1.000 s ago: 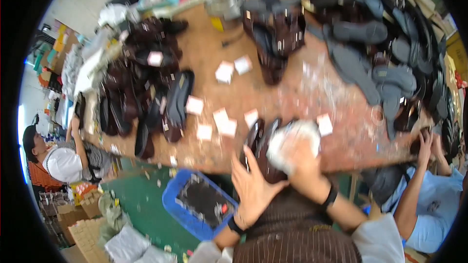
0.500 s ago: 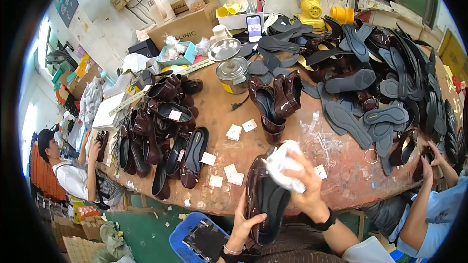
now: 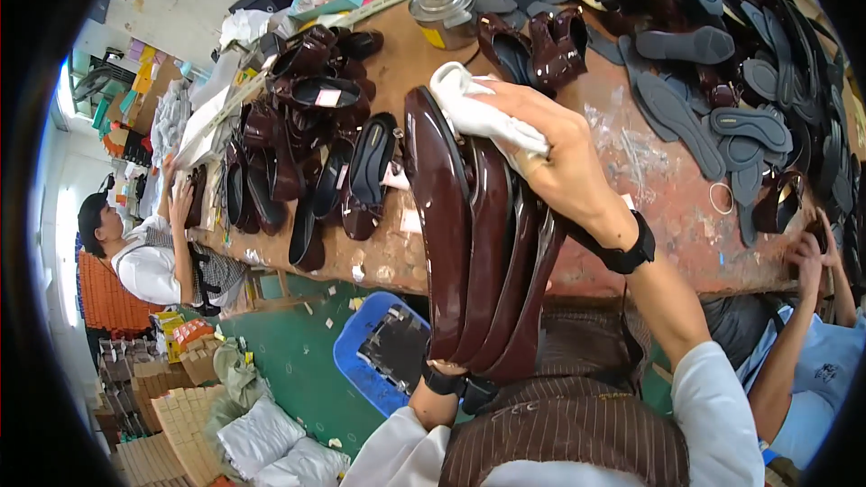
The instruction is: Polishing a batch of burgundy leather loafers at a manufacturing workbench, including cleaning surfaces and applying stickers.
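Close in front of me is a glossy dark-red shoe (image 3: 439,216), raised toe-up, its patent surface catching light. Its side shows several parallel dark-red bands, and I cannot tell whether more than one shoe is there. My left hand (image 3: 446,367) supports it from below and behind; the fingers are hidden, with only a strip of skin above a black wristband showing. My right hand (image 3: 564,140) is closed around a bunched white cloth (image 3: 483,113), pressed to the shoe's upper end.
Dark-red shoes (image 3: 287,162) crowd the table's left; black insoles (image 3: 672,113) pile up on the right. A metal tin (image 3: 444,13) stands at the back. Below the edge sits a blue bin (image 3: 352,343). Co-workers flank me: a person (image 3: 149,248) left, a blue sleeve (image 3: 816,370) right.
The shoe has been lifted and turned, so its glossy outside shows instead of the black insole. My right hand with the cloth has moved up. The view has tilted downward.
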### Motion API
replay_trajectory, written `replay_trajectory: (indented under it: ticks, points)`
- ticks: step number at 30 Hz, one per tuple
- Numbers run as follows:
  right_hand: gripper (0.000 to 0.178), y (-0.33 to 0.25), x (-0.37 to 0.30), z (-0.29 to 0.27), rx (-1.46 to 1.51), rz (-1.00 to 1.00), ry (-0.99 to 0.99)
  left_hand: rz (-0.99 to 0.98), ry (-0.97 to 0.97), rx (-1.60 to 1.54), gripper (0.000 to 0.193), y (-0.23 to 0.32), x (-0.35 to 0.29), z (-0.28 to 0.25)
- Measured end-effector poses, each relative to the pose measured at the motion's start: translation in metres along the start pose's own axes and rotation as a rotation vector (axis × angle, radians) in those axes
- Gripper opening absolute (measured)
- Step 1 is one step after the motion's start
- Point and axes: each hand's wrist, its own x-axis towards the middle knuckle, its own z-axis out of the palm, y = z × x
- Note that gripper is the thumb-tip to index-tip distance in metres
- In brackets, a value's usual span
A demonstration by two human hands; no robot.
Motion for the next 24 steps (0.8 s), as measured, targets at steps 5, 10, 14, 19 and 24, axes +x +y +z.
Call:
replay_trajectory:
  ticks: [5,10,14,19,24]
  points:
    - [0.050,-0.074,-0.078,0.034,0.000,-0.422,-0.430,0.027,0.072,0.054,0.071,0.013,-0.047,0.013]
    - [0.044,-0.030,-0.026,0.030,-0.096,-0.287,-0.285,-0.001,0.064,0.030,0.071,0.011,-0.018,0.004]
    - [0.045,-0.016,-0.007,0.023,-0.047,-0.048,-0.108,0.009,0.080,0.038,0.071,0.008,0.010,0.007]
    - [0.053,-0.051,-0.128,0.057,0.374,0.004,-0.557,0.148,0.197,0.302,0.072,0.054,-0.009,0.062]
    - [0.036,-0.005,-0.148,0.012,0.461,0.307,-0.402,0.556,0.265,0.705,0.073,0.168,-0.019,0.181]
